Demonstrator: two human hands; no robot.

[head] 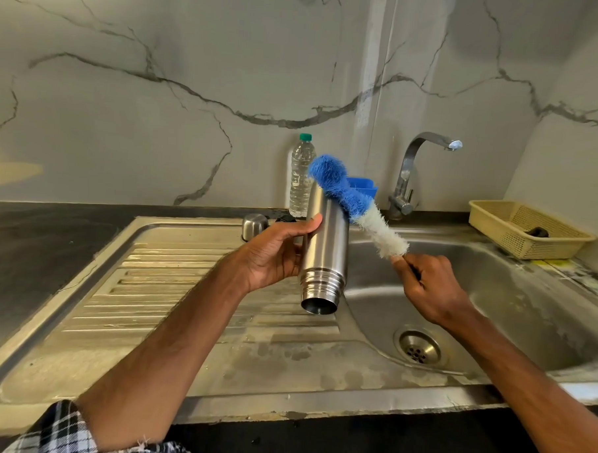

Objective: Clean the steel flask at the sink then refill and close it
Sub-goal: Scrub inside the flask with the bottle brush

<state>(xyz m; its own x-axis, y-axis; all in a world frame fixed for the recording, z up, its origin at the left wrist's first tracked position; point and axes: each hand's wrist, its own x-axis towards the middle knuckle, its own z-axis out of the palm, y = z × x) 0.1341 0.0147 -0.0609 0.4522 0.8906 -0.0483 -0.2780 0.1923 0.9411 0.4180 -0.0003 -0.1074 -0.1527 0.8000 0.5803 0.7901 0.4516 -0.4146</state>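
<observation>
Our left hand (272, 256) is gripping the steel flask (324, 248) above the sink (527, 304), open mouth pointing toward us; our right hand (428, 286) is clutching the bottle brush (347, 197), bristles crossing the flask's far end.

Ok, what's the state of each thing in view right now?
steel flask: uncapped, tilted mouth toward camera, held by left hand
bottle brush: outside the flask, gripped by right hand
steel cap: off, standing at the drainboard's back edge
tap: no water running
plastic bottle: capped, upright
basket: holds one small dark item
</observation>
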